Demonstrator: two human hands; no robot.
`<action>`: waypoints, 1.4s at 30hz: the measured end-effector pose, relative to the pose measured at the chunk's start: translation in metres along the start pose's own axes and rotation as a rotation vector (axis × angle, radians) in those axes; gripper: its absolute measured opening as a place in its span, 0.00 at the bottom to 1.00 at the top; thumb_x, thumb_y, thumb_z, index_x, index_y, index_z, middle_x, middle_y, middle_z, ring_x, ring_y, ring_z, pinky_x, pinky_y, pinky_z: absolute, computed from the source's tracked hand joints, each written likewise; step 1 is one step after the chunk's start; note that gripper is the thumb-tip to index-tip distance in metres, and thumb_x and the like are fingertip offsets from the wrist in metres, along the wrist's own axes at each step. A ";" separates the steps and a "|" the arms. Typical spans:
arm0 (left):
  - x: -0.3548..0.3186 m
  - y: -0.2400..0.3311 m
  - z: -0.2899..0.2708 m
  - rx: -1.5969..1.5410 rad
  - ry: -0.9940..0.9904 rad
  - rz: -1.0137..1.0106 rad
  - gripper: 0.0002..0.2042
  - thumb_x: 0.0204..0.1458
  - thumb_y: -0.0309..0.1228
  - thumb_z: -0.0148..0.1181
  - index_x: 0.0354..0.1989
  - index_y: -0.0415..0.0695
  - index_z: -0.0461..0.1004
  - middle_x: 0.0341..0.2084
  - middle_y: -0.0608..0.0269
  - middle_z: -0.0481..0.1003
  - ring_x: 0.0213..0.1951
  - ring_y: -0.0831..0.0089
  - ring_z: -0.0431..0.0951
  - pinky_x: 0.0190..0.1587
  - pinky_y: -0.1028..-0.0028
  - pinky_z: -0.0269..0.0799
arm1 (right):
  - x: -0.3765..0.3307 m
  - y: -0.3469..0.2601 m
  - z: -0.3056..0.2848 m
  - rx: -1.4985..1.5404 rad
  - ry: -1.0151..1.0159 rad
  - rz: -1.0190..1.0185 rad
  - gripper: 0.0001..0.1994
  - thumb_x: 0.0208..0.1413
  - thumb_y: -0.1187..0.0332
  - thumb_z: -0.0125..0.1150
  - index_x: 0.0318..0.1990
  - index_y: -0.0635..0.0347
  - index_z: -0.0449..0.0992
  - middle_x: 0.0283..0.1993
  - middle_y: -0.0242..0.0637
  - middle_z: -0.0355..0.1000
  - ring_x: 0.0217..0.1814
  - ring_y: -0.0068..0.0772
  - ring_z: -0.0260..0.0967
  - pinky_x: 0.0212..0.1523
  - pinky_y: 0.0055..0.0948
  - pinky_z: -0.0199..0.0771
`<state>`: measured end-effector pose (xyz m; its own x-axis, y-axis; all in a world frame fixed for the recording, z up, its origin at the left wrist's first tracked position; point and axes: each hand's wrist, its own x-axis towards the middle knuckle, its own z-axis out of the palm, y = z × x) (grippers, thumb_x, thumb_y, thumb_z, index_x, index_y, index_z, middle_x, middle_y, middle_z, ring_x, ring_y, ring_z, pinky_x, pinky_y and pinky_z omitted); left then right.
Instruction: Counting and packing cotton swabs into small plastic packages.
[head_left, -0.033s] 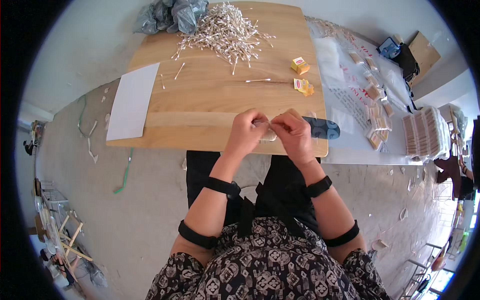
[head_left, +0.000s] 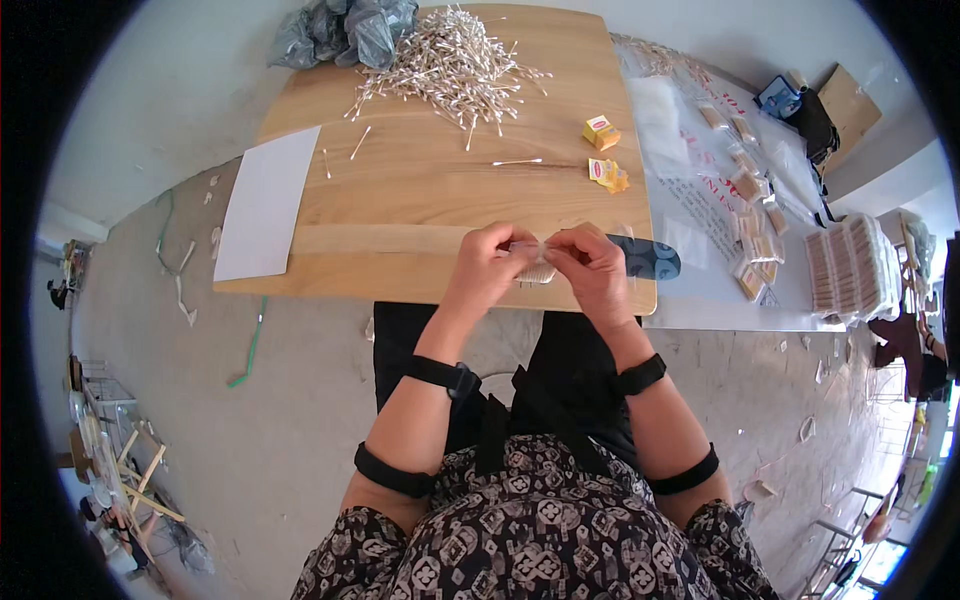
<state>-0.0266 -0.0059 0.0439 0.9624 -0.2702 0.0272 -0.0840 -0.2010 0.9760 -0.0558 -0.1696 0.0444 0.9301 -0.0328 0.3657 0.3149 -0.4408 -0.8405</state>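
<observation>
The left hand (head_left: 488,265) and right hand (head_left: 592,268) are pinching a small whitish pack (head_left: 537,272) over the surface (head_left: 420,200), near its five o'clock edge. A cotton swab pile (head_left: 455,65) is lying toward twelve o'clock.

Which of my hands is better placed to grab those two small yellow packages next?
Probably your right hand: it is closer to the yellow packages, toward the right edge of the table. Your left hand is farther away; both are at the pale bundle.
</observation>
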 end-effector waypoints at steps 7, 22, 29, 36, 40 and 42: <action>-0.010 -0.016 -0.004 -0.183 0.108 0.214 0.05 0.51 0.18 0.61 0.36 0.35 0.78 0.33 0.61 0.77 0.34 0.76 0.76 0.39 0.75 0.73 | -0.002 0.000 0.002 0.094 0.012 -0.060 0.08 0.44 0.79 0.69 0.35 0.64 0.80 0.29 0.36 0.69 0.30 0.33 0.67 0.33 0.27 0.68; -0.001 -0.003 0.002 -0.195 0.095 -0.081 0.02 0.50 0.21 0.61 0.30 0.36 0.79 0.24 0.67 0.77 0.25 0.81 0.74 0.28 0.79 0.69 | 0.001 -0.002 0.007 0.134 0.021 0.123 0.03 0.46 0.77 0.67 0.30 0.63 0.79 0.28 0.36 0.70 0.27 0.28 0.67 0.29 0.26 0.67; 0.000 -0.011 0.001 -0.522 0.132 -0.195 0.05 0.49 0.20 0.57 0.32 0.33 0.79 0.27 0.59 0.78 0.28 0.75 0.77 0.30 0.75 0.75 | 0.004 0.012 0.009 0.175 0.007 0.117 0.03 0.48 0.78 0.65 0.32 0.63 0.81 0.29 0.34 0.72 0.28 0.24 0.66 0.29 0.24 0.66; -0.004 -0.020 -0.005 -0.741 0.084 -0.195 0.07 0.51 0.19 0.56 0.37 0.32 0.78 0.31 0.55 0.78 0.31 0.70 0.79 0.34 0.70 0.80 | -0.002 0.018 0.007 0.364 0.006 0.189 0.04 0.50 0.76 0.66 0.34 0.65 0.81 0.29 0.31 0.71 0.30 0.19 0.65 0.31 0.22 0.65; -0.007 -0.019 -0.006 -0.513 0.102 -0.081 0.06 0.54 0.19 0.58 0.39 0.34 0.78 0.31 0.58 0.78 0.32 0.73 0.79 0.37 0.72 0.79 | -0.004 0.014 0.005 0.343 0.007 0.205 0.05 0.50 0.76 0.67 0.35 0.65 0.81 0.30 0.31 0.70 0.31 0.18 0.64 0.32 0.21 0.65; -0.007 -0.020 -0.006 -0.418 0.112 -0.029 0.05 0.55 0.19 0.59 0.39 0.34 0.78 0.31 0.59 0.79 0.32 0.74 0.79 0.38 0.74 0.79 | -0.005 0.014 0.007 0.344 0.017 0.201 0.05 0.51 0.76 0.67 0.35 0.64 0.80 0.30 0.30 0.70 0.31 0.18 0.64 0.32 0.21 0.65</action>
<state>-0.0300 0.0060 0.0260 0.9868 -0.1619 -0.0002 0.0326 0.1975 0.9797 -0.0547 -0.1696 0.0282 0.9773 -0.1043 0.1842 0.1743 -0.0975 -0.9799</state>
